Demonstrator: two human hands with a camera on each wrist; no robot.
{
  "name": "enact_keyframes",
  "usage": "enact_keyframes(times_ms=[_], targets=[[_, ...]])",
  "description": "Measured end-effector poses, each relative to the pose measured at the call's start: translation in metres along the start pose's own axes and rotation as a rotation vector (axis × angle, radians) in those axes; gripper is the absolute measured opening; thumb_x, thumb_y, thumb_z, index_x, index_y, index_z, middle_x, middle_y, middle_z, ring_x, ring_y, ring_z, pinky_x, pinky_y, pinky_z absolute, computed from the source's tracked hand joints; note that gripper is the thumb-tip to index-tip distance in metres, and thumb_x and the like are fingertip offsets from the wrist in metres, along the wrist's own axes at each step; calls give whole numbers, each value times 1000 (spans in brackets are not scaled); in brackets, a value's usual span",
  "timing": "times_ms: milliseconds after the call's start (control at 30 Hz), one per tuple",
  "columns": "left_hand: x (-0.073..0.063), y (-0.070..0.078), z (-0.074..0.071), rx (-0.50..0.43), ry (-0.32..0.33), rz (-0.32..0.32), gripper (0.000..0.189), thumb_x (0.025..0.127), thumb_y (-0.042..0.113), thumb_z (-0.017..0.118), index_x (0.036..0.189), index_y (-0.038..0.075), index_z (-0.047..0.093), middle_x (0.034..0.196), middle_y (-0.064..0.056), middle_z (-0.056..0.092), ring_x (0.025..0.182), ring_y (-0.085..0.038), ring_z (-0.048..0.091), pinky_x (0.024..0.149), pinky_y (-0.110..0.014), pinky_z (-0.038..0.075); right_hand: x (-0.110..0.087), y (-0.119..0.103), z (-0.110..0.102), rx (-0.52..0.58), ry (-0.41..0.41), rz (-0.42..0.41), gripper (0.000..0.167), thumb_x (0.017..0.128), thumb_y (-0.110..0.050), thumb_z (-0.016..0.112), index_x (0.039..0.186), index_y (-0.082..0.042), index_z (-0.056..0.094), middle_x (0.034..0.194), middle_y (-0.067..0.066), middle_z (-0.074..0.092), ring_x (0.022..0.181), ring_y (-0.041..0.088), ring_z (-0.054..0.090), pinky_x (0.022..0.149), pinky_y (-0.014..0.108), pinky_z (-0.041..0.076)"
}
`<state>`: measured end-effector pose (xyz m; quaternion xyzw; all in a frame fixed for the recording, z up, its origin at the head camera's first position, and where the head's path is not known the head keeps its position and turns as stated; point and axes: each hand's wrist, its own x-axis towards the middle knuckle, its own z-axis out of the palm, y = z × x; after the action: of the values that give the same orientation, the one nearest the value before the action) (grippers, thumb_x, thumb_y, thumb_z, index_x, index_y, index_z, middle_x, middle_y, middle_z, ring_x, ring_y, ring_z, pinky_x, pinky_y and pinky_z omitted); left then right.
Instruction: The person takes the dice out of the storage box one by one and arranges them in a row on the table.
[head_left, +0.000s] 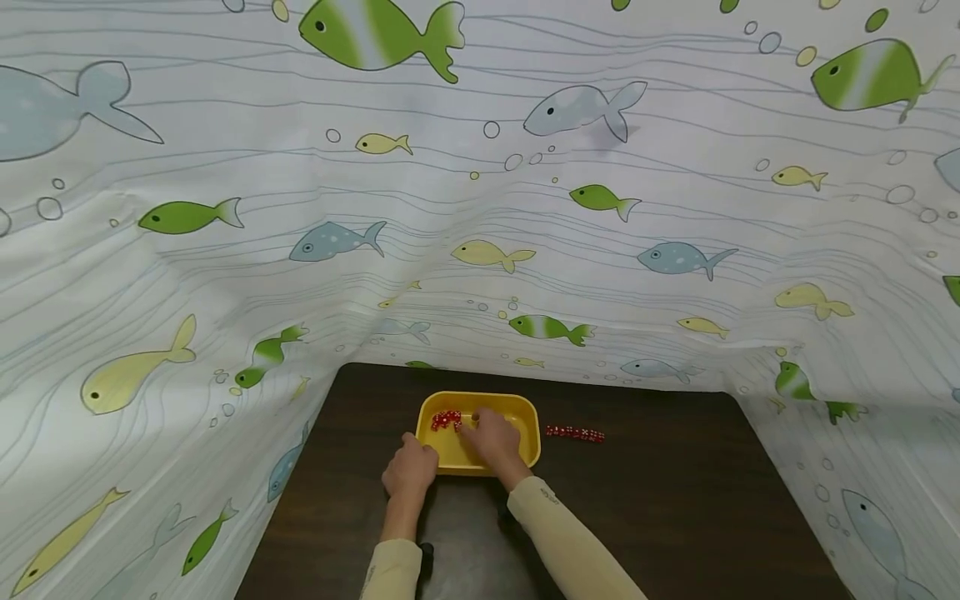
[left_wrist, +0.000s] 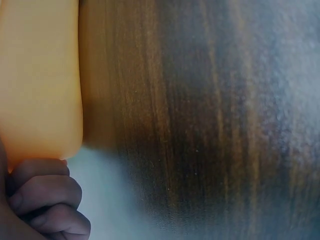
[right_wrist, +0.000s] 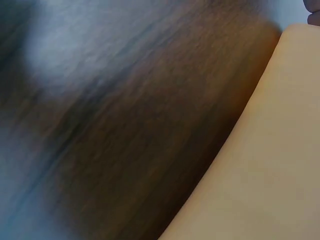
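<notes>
A shallow yellow plastic tray stands on the dark table. My left hand grips its front left corner; in the left wrist view, curled fingers lie against the tray's corner. My right hand reaches over the front rim into the tray, thumb and forefinger beside several red dice with white pips, clustered at the left. Whether a die sits between those fingertips I cannot tell. The right wrist view shows only the tray's outer wall and a bit of the left hand's fingers.
Right of the tray, a row of red dice lies on the dark wood-grain table. White cloth printed with fish hangs behind the table and along both sides.
</notes>
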<state>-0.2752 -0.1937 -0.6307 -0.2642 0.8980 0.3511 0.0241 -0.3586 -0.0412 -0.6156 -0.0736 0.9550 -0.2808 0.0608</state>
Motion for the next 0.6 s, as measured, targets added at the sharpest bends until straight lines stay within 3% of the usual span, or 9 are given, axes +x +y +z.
enact_keyframes(times_ms=[300,600], targets=[[0,6,-1,11,5,-14,39,103,25,50,129,-4,53,83,-15,60,68,-31,58,65,-47,46,9,-2,10,-19,-18,39,43,97,-48,76,118,-11,77,109,7,79,79,21,63,86,49,55],[-1,4,0,15,17,-17,37,102,25,50,126,-3,53,80,-14,57,66,-31,56,63,-45,44,12,-5,16,4,-16,3,36,95,-44,78,109,-12,77,100,5,78,76,21,63,82,48,54]])
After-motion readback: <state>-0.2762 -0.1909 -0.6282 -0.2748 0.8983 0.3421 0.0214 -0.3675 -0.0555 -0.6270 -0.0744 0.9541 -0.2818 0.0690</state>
